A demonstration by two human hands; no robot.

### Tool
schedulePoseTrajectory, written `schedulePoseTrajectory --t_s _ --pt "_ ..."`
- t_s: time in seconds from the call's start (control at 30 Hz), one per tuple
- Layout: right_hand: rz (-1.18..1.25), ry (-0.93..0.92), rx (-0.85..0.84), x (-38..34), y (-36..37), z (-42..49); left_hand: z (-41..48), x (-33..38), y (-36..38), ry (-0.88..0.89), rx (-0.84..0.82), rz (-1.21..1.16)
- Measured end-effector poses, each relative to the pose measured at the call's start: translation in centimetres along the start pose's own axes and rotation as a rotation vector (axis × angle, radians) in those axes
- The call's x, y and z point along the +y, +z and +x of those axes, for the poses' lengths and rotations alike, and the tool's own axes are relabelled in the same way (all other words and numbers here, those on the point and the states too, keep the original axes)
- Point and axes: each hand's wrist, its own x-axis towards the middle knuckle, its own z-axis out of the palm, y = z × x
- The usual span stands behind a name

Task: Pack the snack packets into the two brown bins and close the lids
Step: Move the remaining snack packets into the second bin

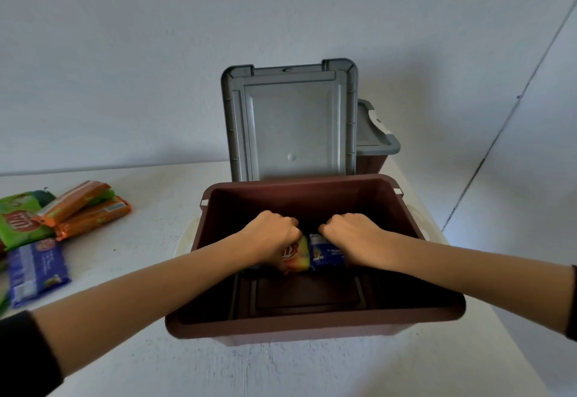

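Two hands reach down into the near brown bin (312,328), which stands open on the white table (281,371). The left hand (271,234) is curled over a yellow and red snack packet (296,257), fingers closed on its top edge. The right hand (352,232) is curled the same way over a blue packet (324,254) just to the right, gripping its top. The two packets stand side by side, touching or nearly so, against the far part of the bin's floor; the near part of the floor is bare.

The bin's grey lid (290,122) stands upright behind the far rim, its underside facing the camera. Behind it to the right, a second brown bin (371,162) shows partly, with a grey lid (374,134) lying shut on top and a white latch at its edge.

At the left edge of the table, well apart from the bins, more packets lie in a loose cluster: a green packet (18,218) farthest left, orange packets (87,206) overlapping beside it, and a blue-purple packet (37,272) nearer. Dark sleeves show at both forearms near the frame's edges.
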Motion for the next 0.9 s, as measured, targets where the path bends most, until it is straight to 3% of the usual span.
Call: schedulePoseTrajectory --t_s 0.53,0.7,0.9 --pt "0.027 -0.039 0.027 0.4 -0.1 0.3 -0.2 -0.6 0.5 -0.034 0.038 -0.193" --pt "0.246 -0.015 0.114 1.2 -2.7 -0.3 -2.4 -3.3 -1.6 -0.134 0.171 -0.668" --pt "0.518 -0.083 0.352 -1.7 -9.8 1.9 -8.8 -8.6 -2.7 -0.358 0.436 -0.824"
